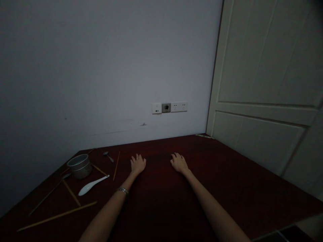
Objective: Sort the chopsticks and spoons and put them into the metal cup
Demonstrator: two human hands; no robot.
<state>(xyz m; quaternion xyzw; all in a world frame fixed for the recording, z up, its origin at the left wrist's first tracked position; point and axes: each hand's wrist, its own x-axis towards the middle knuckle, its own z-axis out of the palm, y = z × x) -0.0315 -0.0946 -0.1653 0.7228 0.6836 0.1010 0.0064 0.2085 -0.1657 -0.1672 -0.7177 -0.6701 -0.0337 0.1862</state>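
My left hand [138,164] lies palm down on the dark red table [156,201], its fingers spread and nothing in them. To its left, a thin wooden chopstick [116,165] is the nearest thing, not touched. My right hand [179,163] rests flat on the table too, fingers stretched out and holding nothing. Left of my hands lie a white soup spoon [93,185], a small metal spoon [108,156] and a round metal tin [80,166] standing upright. A long-handled metal spoon [49,195] lies beside the tin, its bowl close to the tin's base.
Several more wooden sticks lie around the tin, among them a long one [57,216] near the front left. The wall [113,67] with sockets [179,107] bounds the table's back. A pale panelled door [264,84] stands along the right side.
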